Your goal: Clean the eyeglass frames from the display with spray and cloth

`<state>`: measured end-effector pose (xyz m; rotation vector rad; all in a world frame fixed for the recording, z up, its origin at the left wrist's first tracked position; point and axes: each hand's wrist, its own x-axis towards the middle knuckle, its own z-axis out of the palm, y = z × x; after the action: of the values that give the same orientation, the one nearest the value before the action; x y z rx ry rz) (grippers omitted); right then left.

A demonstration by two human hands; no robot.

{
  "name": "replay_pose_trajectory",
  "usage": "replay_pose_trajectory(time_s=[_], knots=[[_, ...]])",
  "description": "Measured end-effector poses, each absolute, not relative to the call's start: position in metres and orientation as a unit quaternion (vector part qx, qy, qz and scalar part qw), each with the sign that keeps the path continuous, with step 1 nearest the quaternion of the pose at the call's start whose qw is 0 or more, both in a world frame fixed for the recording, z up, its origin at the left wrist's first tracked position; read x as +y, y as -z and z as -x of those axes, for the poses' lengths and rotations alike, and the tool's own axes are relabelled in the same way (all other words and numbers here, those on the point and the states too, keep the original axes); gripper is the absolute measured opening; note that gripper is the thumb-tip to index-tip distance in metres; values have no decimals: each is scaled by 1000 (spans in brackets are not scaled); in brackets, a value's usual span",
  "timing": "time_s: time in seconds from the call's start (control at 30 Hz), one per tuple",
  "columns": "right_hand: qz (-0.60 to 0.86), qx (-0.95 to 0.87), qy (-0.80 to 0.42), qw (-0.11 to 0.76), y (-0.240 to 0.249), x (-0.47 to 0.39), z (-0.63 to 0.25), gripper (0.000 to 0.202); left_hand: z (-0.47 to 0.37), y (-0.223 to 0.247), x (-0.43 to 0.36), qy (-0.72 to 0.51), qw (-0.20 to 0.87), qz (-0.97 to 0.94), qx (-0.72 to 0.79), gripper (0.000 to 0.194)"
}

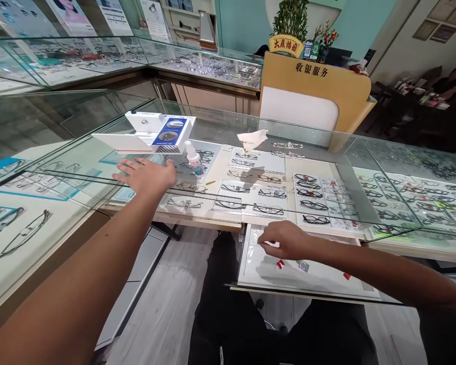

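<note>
Left hand: was spread wide, gripping nothing visible.
Right hand: curled loosely above the drawer, contents unclear.
Box: stood open on the glass bench; seemed light, crushable, best held by its sides.

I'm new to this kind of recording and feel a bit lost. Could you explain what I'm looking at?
No machine here: these are a person's two bare hands. The single picture comes from a camera on that person's head, looking forward and down. The left hand is spread, palm down, at the glass counter, near an open white-and-blue box and a small spray bottle. A crumpled pale cloth or paper lies further off. Eyeglasses show through the glass. The right hand is loosely curled above a pulled-out drawer with small packets. I can't tell whether either hand holds anything.
</note>
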<state>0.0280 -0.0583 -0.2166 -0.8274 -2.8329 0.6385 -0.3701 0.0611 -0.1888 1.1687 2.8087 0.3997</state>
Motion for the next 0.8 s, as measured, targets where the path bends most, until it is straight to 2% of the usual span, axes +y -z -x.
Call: replay_pose_trajectory(time_s=[0.1, 0.23, 0.33, 0.47, 0.6, 0.8], knots=[[297, -932, -166, 126, 169, -41, -39, 26, 372, 190, 62, -135, 37, -383, 913, 99], [444, -874, -42, 195, 125, 54, -66, 27, 371, 190, 62, -138, 32, -376, 916, 99], [482, -861, 35, 162, 118, 134, -87, 25, 369, 189, 62, -140, 25, -370, 918, 98], [513, -853, 19, 94, 129, 200, -98, 23, 368, 188, 60, -144, 28, -368, 918, 98], [521, -851, -12, 60, 136, 224, -98, 22, 369, 190, 59, -149, 27, -375, 914, 98], [534, -844, -39, 9, 131, 238, -98, 33, 373, 195, 62, -154, 18, -377, 913, 99]])
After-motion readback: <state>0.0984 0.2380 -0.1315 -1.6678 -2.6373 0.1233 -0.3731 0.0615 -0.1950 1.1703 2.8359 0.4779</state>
